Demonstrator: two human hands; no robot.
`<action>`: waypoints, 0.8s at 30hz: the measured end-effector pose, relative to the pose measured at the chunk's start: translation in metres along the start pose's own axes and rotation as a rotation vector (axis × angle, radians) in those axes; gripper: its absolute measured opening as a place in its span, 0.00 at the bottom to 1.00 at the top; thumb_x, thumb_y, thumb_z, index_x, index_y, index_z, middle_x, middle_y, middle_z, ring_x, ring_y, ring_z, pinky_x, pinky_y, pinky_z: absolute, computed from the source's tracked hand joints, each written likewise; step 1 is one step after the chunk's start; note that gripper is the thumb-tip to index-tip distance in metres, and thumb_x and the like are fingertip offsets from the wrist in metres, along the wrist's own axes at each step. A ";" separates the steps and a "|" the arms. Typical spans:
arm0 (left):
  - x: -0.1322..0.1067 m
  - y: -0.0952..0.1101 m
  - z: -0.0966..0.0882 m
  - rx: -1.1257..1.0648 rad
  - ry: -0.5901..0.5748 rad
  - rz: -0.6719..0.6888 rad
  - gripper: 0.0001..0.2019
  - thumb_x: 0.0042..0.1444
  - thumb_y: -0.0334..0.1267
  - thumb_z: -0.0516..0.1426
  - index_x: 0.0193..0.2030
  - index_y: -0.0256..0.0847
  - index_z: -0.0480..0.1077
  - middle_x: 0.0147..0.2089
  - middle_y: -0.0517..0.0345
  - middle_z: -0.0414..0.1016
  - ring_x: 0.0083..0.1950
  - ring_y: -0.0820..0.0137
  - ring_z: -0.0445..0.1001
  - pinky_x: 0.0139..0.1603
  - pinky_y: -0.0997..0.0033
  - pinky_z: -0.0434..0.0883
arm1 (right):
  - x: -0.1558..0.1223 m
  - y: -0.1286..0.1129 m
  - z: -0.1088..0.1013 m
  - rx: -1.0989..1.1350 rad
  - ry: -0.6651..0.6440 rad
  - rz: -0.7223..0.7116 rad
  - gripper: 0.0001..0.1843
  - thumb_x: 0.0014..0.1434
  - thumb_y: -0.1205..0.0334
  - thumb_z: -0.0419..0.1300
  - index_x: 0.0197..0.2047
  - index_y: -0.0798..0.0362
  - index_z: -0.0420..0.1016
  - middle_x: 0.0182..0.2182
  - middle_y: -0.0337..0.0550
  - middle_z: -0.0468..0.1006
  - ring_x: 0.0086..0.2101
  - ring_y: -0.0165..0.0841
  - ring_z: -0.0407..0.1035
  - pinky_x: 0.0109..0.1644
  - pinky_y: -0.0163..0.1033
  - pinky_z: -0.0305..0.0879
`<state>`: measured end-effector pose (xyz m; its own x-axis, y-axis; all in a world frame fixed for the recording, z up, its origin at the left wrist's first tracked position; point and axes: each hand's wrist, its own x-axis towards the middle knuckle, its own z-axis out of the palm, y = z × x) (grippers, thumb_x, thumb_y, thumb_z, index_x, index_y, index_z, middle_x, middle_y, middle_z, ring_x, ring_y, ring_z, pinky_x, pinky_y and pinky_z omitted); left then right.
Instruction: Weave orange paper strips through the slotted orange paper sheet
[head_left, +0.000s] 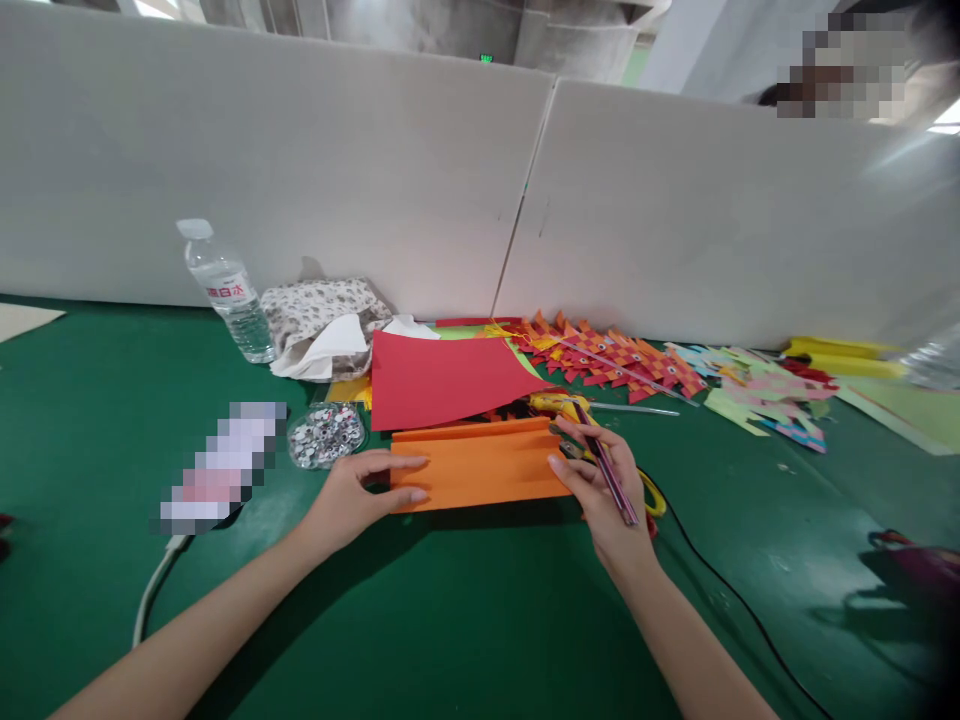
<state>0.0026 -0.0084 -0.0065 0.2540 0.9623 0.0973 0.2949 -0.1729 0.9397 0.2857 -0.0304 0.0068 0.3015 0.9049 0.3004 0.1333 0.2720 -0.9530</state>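
Observation:
A folded orange paper sheet [480, 465] lies on the green table [480, 610] in front of me. My left hand [360, 495] rests at its left edge, fingers stretched flat onto the paper. My right hand [600, 485] touches the paper's right edge with its fingertips while gripping a thin striped pencil [609, 470] that slants across the palm. A red paper sheet [450, 378] lies just behind the orange one.
A water bottle [229, 292] and a patterned cloth bag [322, 320] stand at the back left. A clear dish of googly eyes [327, 434] sits left of the paper. Woven paper fish [622, 362] and yellow-handled scissors [652, 492] lie right. A black cable [735, 600] runs toward me. White partitions [300, 170] close the back.

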 end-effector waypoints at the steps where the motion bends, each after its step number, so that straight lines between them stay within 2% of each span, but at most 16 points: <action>1: 0.000 0.000 0.000 0.002 0.008 -0.003 0.17 0.44 0.44 0.66 0.43 0.43 0.78 0.46 0.54 0.79 0.43 0.64 0.77 0.44 0.68 0.76 | 0.000 0.001 0.001 0.000 -0.010 -0.012 0.19 0.49 0.63 0.68 0.43 0.47 0.67 0.48 0.48 0.76 0.48 0.41 0.72 0.43 0.43 0.71; 5: 0.001 -0.001 -0.001 -0.008 0.035 -0.024 0.17 0.45 0.45 0.66 0.43 0.43 0.78 0.44 0.53 0.79 0.41 0.64 0.77 0.40 0.69 0.76 | -0.001 0.001 0.002 0.010 -0.107 -0.078 0.17 0.48 0.64 0.69 0.39 0.48 0.67 0.36 0.43 0.80 0.41 0.39 0.75 0.49 0.48 0.70; 8: 0.001 -0.003 -0.002 0.011 0.042 0.007 0.16 0.46 0.45 0.65 0.42 0.43 0.78 0.43 0.53 0.79 0.41 0.64 0.77 0.40 0.69 0.76 | -0.001 0.000 0.003 -0.015 -0.159 -0.077 0.18 0.48 0.63 0.69 0.40 0.48 0.67 0.36 0.43 0.81 0.41 0.39 0.76 0.49 0.50 0.71; 12: 0.000 -0.001 -0.003 0.081 0.068 0.065 0.12 0.48 0.43 0.64 0.39 0.43 0.79 0.40 0.55 0.80 0.40 0.65 0.77 0.41 0.70 0.74 | -0.001 -0.003 0.004 -0.057 -0.131 -0.018 0.18 0.46 0.60 0.70 0.37 0.48 0.66 0.33 0.43 0.81 0.39 0.40 0.76 0.44 0.49 0.73; 16: 0.000 0.003 -0.003 0.112 0.071 0.114 0.08 0.51 0.42 0.63 0.38 0.45 0.79 0.38 0.56 0.81 0.38 0.66 0.78 0.39 0.72 0.74 | -0.001 -0.001 0.002 -0.198 -0.108 -0.061 0.14 0.49 0.58 0.68 0.36 0.48 0.68 0.32 0.42 0.80 0.36 0.40 0.76 0.41 0.48 0.73; 18: -0.001 0.004 -0.001 0.118 0.071 0.125 0.08 0.51 0.41 0.63 0.37 0.45 0.80 0.37 0.57 0.81 0.36 0.66 0.78 0.37 0.72 0.74 | -0.002 0.001 0.001 -0.348 -0.108 -0.159 0.10 0.52 0.59 0.66 0.37 0.47 0.69 0.33 0.43 0.80 0.35 0.40 0.76 0.40 0.48 0.72; 20: -0.003 0.004 0.001 0.121 0.069 0.125 0.07 0.52 0.41 0.62 0.36 0.44 0.80 0.36 0.56 0.81 0.35 0.66 0.78 0.36 0.72 0.74 | -0.004 0.002 0.001 -0.557 -0.090 -0.346 0.07 0.54 0.60 0.65 0.37 0.47 0.71 0.33 0.43 0.80 0.35 0.41 0.75 0.43 0.50 0.69; 22: -0.005 0.003 0.004 0.118 0.078 0.117 0.07 0.52 0.40 0.62 0.35 0.43 0.80 0.36 0.56 0.81 0.36 0.66 0.79 0.36 0.72 0.74 | -0.006 0.002 0.002 -0.759 -0.047 -0.557 0.08 0.53 0.62 0.65 0.37 0.45 0.74 0.33 0.42 0.81 0.37 0.43 0.74 0.49 0.53 0.64; 24: -0.008 0.004 0.006 0.107 0.101 0.100 0.07 0.52 0.40 0.62 0.36 0.43 0.80 0.37 0.56 0.81 0.37 0.65 0.79 0.37 0.71 0.75 | -0.008 0.001 0.005 -0.882 -0.008 -0.694 0.12 0.51 0.62 0.67 0.40 0.43 0.74 0.36 0.42 0.81 0.40 0.45 0.73 0.55 0.58 0.57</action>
<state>0.0074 -0.0176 -0.0060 0.1945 0.9546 0.2258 0.3707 -0.2847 0.8840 0.2782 -0.0360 0.0032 -0.1041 0.6504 0.7525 0.8929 0.3944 -0.2173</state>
